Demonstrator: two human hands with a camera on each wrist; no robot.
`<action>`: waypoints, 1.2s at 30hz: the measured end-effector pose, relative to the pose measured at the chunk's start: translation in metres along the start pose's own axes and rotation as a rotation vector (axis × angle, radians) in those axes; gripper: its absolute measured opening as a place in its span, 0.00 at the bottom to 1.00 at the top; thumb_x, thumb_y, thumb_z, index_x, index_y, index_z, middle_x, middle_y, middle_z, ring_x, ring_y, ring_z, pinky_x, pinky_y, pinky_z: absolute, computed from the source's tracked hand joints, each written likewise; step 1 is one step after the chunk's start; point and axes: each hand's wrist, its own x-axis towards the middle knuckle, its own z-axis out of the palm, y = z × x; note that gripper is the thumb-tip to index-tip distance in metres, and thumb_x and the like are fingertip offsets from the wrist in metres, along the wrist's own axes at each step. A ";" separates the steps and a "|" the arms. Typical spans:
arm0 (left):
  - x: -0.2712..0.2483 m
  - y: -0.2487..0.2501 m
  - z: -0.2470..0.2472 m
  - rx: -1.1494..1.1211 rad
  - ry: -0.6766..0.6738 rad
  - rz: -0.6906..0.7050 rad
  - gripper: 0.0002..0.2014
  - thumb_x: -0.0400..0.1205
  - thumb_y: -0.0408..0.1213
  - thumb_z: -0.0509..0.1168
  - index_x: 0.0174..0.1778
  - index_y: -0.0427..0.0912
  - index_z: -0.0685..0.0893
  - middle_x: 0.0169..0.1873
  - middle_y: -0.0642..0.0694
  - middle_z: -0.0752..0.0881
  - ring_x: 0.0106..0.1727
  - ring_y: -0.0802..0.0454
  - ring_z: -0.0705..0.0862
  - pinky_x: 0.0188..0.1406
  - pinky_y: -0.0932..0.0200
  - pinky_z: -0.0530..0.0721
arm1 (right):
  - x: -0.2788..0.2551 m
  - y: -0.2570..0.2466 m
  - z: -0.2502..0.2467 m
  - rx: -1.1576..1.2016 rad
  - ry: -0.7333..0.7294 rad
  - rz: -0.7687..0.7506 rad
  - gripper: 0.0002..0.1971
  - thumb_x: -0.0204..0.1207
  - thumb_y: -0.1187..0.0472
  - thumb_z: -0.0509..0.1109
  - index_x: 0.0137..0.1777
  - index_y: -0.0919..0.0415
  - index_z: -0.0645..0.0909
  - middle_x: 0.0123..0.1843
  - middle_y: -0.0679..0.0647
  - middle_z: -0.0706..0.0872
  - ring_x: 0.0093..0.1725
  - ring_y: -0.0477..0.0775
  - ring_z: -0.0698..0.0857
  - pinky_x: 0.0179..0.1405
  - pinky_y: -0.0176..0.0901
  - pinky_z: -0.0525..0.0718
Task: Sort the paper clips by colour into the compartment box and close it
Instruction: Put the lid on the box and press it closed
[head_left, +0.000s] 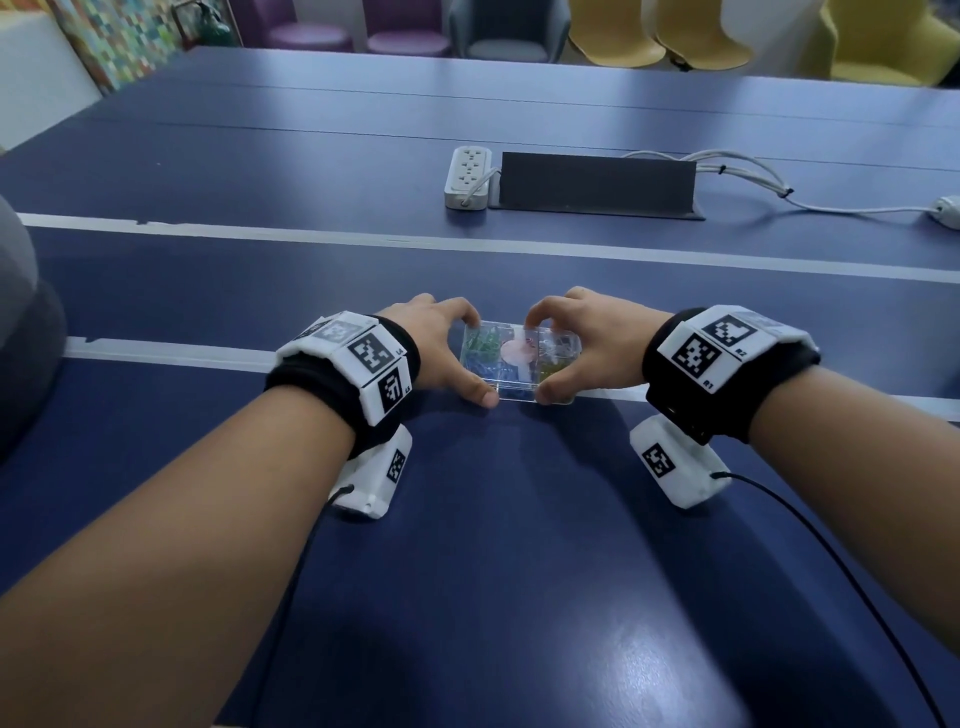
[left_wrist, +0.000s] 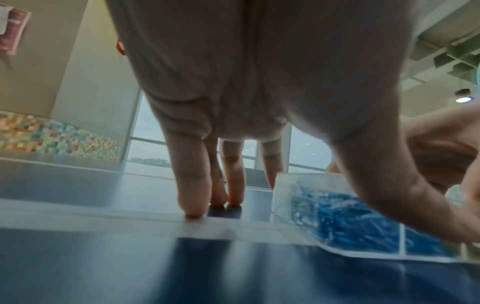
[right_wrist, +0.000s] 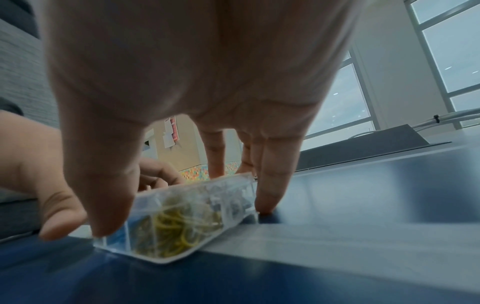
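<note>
A small clear compartment box (head_left: 517, 393) lies on the blue table (head_left: 519, 519), its lid down flat. Inside I see green clips (head_left: 483, 340), blue clips (head_left: 483, 370), yellow clips (head_left: 553, 370), pale clips (head_left: 560, 343) and a pink round middle (head_left: 517, 351). My left hand (head_left: 449, 358) grips the box's left end, thumb on the front edge and forefinger at the back corner. My right hand (head_left: 579, 353) grips the right end the same way. The left wrist view shows the blue clips (left_wrist: 350, 222) under my thumb, other fingers (left_wrist: 192, 195) on the table. The right wrist view shows the yellow clips (right_wrist: 176, 230).
A white power strip (head_left: 467, 176), a raised black cable flap (head_left: 597, 184) and white cables (head_left: 753, 176) lie further back on the table. White tape lines (head_left: 363, 239) cross the tabletop. Chairs (head_left: 509, 31) stand at the far end. A grey rounded object (head_left: 21, 322) sits at the left edge.
</note>
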 end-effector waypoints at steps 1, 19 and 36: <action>0.000 -0.001 -0.001 -0.016 -0.008 0.004 0.44 0.58 0.63 0.77 0.71 0.60 0.69 0.63 0.48 0.75 0.65 0.45 0.78 0.67 0.48 0.78 | 0.000 -0.001 0.001 -0.005 0.001 0.001 0.37 0.59 0.42 0.79 0.69 0.45 0.71 0.61 0.52 0.73 0.59 0.57 0.80 0.64 0.53 0.80; 0.008 -0.009 -0.001 -0.192 -0.057 0.011 0.14 0.63 0.47 0.81 0.30 0.50 0.82 0.24 0.54 0.80 0.29 0.54 0.78 0.34 0.61 0.73 | 0.001 -0.009 0.004 -0.048 0.026 0.010 0.39 0.59 0.40 0.78 0.72 0.42 0.69 0.63 0.53 0.73 0.59 0.58 0.81 0.60 0.52 0.82; 0.008 -0.005 0.001 -0.027 -0.027 0.032 0.46 0.65 0.55 0.78 0.79 0.50 0.66 0.64 0.42 0.83 0.64 0.42 0.81 0.62 0.54 0.77 | 0.002 -0.011 0.004 -0.116 -0.020 0.026 0.42 0.64 0.43 0.77 0.79 0.45 0.65 0.68 0.54 0.70 0.65 0.58 0.77 0.63 0.51 0.80</action>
